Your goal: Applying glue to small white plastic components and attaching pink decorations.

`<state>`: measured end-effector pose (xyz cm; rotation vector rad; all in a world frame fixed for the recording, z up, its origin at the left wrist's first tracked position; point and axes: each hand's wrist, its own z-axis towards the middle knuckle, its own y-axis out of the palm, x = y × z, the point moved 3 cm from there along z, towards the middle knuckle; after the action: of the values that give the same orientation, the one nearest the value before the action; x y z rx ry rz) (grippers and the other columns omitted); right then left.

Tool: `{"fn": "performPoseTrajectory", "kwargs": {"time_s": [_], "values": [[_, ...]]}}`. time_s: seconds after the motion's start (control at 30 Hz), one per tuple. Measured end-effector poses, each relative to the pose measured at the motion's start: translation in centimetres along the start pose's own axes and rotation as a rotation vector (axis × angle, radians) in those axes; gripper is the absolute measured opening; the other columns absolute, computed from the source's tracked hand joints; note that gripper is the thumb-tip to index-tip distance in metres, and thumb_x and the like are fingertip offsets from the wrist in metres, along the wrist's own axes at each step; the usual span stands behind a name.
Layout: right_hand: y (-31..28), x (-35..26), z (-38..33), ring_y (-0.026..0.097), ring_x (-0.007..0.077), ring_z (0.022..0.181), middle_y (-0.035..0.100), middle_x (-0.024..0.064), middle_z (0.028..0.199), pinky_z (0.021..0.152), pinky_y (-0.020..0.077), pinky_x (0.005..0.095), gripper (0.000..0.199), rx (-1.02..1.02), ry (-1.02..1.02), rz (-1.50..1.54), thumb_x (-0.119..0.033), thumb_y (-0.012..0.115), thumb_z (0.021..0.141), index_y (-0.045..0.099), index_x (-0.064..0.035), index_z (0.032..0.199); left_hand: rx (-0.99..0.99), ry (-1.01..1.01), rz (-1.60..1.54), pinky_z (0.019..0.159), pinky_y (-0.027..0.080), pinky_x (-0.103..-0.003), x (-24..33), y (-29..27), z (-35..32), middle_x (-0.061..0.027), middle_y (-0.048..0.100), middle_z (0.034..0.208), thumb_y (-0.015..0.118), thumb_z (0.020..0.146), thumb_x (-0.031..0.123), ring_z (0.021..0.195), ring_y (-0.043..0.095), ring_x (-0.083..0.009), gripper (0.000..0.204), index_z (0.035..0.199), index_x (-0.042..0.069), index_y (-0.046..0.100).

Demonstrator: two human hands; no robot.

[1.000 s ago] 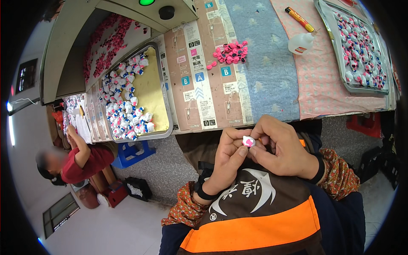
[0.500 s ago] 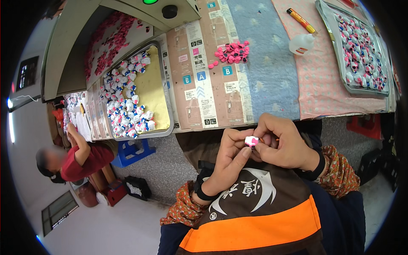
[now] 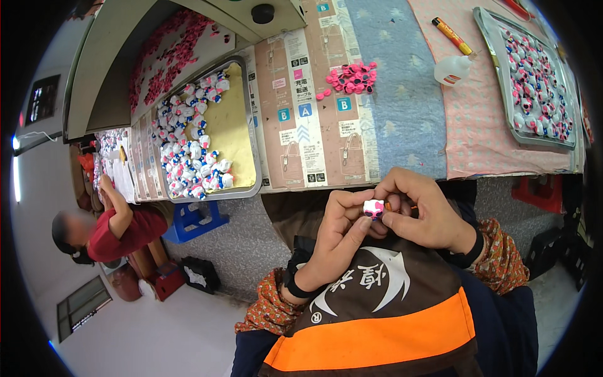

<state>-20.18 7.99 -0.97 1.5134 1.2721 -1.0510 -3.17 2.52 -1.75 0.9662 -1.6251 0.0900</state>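
Note:
Between the thumb and fingers of my left hand [image 3: 342,235] is a small white toy figure head [image 3: 374,208] with a pink bow and dark pink-rimmed glasses. My right hand [image 3: 424,210] is closed beside it, its thumb tip touching or nearly touching the head. A small orange thing [image 3: 388,206] shows between the right fingers; most of it is hidden. Both hands are above my lap, just off the table's front edge. On the table beyond them lies a pile of pink and black glasses pieces [image 3: 352,79].
At left, a metal tray [image 3: 254,151] holds many white, blue and pink figures, beside a grey machine housing [image 3: 188,11]. On the right are a white squeeze bottle [image 3: 452,69], a yellow-orange tube [image 3: 452,36] and another filled tray [image 3: 496,75]. A co-worker [image 3: 119,226] sits far left.
The figure head has turned in my left fingers, so its glasses now show more. My right thumb has shifted slightly. The whole view has moved a little.

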Motion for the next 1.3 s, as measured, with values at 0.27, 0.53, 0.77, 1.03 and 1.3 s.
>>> {"fn": "performPoseTrajectory", "kwargs": {"time_s": [0.27, 0.53, 0.77, 1.03, 1.3], "values": [[-0.1, 0.1, 0.0, 0.04, -0.0003, 0.061, 0.048, -0.0072, 0.071, 0.052, 0.033, 0.0192, 0.016, -0.045, 0.082, 0.051, -0.006, 0.07, 0.084, 0.06, -0.0046, 0.097, -0.015, 0.024, 0.071, 0.09, 0.055, -0.033, -0.3, -0.4, -0.3, -0.0188, 0.056, 0.128, 0.047, 0.102, 0.001, 0.105, 0.064, -0.0188, 0.032, 0.133, 0.001, 0.036], [0.1, 1.1, 0.1, 0.043, -0.0023, 0.063, 0.051, -0.008, 0.072, 0.053, 0.0327, 0.0169, 0.01, -0.001, 0.064, 0.197, -0.007, 0.067, 0.087, 0.059, -0.0045, 0.093, -0.016, 0.029, -0.047, 0.085, 0.054, -0.029, 0.2, 0.3, -0.2, -0.0126, 0.059, 0.114, 0.048, 0.103, 0.005, 0.097, 0.062, -0.0131, 0.026, 0.128, 0.001, 0.041], [0.4, -0.6, 0.2, 0.042, -0.0022, 0.061, 0.052, -0.007, 0.072, 0.052, 0.0332, 0.0171, 0.014, -0.04, 0.024, 0.004, -0.006, 0.072, 0.085, 0.059, -0.0047, 0.092, 0.068, -0.042, -0.124, 0.076, 0.053, -0.025, -0.3, 0.2, -0.2, -0.0091, 0.059, 0.114, 0.049, 0.103, 0.005, 0.088, 0.061, -0.0097, 0.019, 0.122, 0.004, 0.045], [-0.2, -0.4, -0.5, 0.04, -0.002, 0.061, 0.051, -0.0071, 0.072, 0.052, 0.0306, 0.0164, 0.019, 0.076, 0.058, 0.058, -0.006, 0.073, 0.083, 0.054, -0.0056, 0.087, -0.032, -0.043, -0.194, 0.074, 0.055, -0.026, -0.7, 1.0, 1.4, -0.0074, 0.06, 0.104, 0.048, 0.104, 0.011, 0.082, 0.064, -0.0101, 0.022, 0.125, 0.006, 0.044], [-5.0, -3.9, -1.0, 0.043, -0.0006, 0.067, 0.055, -0.0028, 0.084, 0.058, 0.0333, 0.0172, 0.012, 0.332, -0.024, 0.101, -0.009, 0.065, 0.09, 0.054, -0.0075, 0.095, -0.02, -0.004, 0.286, 0.081, 0.053, -0.027, 6.1, -1.8, 2.1, -0.0096, 0.064, 0.119, 0.05, 0.103, 0.015, 0.096, 0.061, -0.012, 0.047, 0.148, 0.01, 0.036]]}}
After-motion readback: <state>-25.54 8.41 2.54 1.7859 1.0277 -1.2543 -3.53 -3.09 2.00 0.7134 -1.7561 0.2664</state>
